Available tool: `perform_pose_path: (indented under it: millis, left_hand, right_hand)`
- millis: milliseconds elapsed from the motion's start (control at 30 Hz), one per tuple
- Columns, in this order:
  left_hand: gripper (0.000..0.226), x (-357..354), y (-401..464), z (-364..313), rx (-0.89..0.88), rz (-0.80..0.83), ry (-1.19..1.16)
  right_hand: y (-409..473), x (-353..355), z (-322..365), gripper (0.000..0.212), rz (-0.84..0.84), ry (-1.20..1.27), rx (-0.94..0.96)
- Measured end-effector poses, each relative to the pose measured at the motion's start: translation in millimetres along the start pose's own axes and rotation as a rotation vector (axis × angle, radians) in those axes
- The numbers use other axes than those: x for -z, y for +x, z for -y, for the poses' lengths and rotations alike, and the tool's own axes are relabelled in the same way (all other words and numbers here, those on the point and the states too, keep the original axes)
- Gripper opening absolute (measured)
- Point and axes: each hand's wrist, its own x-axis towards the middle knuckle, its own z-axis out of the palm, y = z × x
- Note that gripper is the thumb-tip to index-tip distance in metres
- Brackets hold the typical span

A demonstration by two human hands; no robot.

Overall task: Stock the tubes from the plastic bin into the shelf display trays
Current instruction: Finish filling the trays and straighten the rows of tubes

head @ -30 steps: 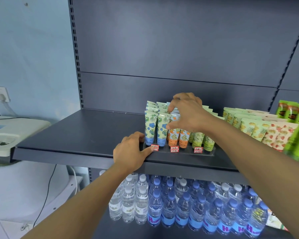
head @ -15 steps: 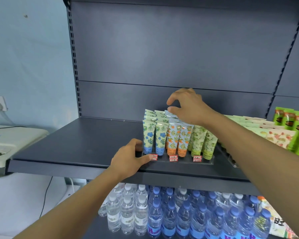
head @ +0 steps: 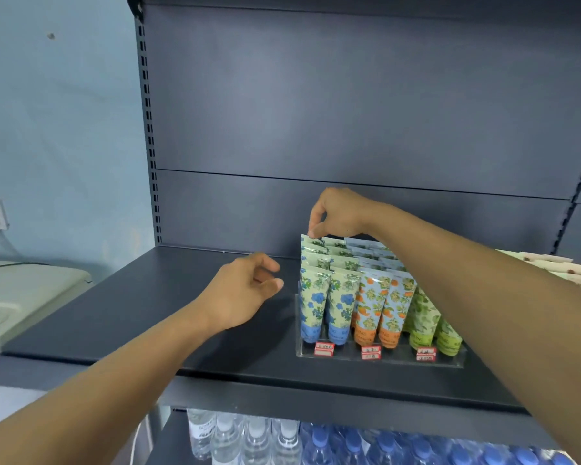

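You are working at the clear display tray [head: 379, 359], which is sitting near the front edge of the dark shelf [head: 168, 307] and is serving as the reference for everything below. Your right hand [head: 337, 214] is reaching over the tray from the right, its grip closed in a thumb-and-finger pinch on the crimped top of the rearmost blue-flower tube [head: 311, 241] in the tray's left-hand lane; judging by that hold, you are either seating this tube at the back of its row or squaring it up, since the crimp is the only part standing free of its neighbours. Your left hand [head: 245, 292] is hovering just left of the tray, above the shelf, grip loosely curled and holding nothing, not touching the tray; probably it is standing by to steady the tray. The tubes are standing caps down in three colour groups: blue-flower tubes [head: 326, 303] on the tray's left, orange-fruit tubes [head: 381, 307] in the middle, green-leaf tubes [head: 430, 320] on the right, each behind a small red price tag [head: 324, 349] at the tray's front wall. Not observable: the plastic bin is out of frame, so remaining stock is unknown. Your right forearm is covering the rear of the green rows, so their fill cannot be judged. Tag text is too small to read. Right of the tray, further packs are cut by the frame edge; below the shelf, water bottles [head: 259, 437] are only partly showing.
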Motion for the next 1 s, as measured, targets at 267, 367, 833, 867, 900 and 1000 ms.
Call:
perform_pose_path:
  millis: [267,367,833,867,900,1000]
  left_hand:
    - [0.026,4.2,16.0,6.4,-0.004,0.034,0.015]
    - [0.027,-0.1,16.5,11.6,0.014,0.051,0.021]
    - [0.029,-9.6,19.2,16.8,0.011,0.102,0.055]
    - [0.029,-10.0,19.0,17.2,0.009,0.104,0.058]
    - [0.029,-10.6,19.2,17.4,0.009,0.105,0.062]
    - [0.030,-12.0,19.9,17.8,0.006,0.105,0.077]
  right_hand:
    - [5.0,-4.4,5.7,0.012,0.037,-0.104,-0.028]
    - [3.8,-6.1,5.7,0.004,0.036,-0.110,-0.038]
    - [5.7,-9.3,5.0,0.007,0.006,-0.110,-0.059]
    - [5.4,-9.2,5.1,0.008,0.004,-0.111,-0.062]
    - [5.1,-9.2,5.1,0.008,0.002,-0.112,-0.064]
    - [4.3,-8.8,4.4,0.008,-0.003,-0.105,-0.067]
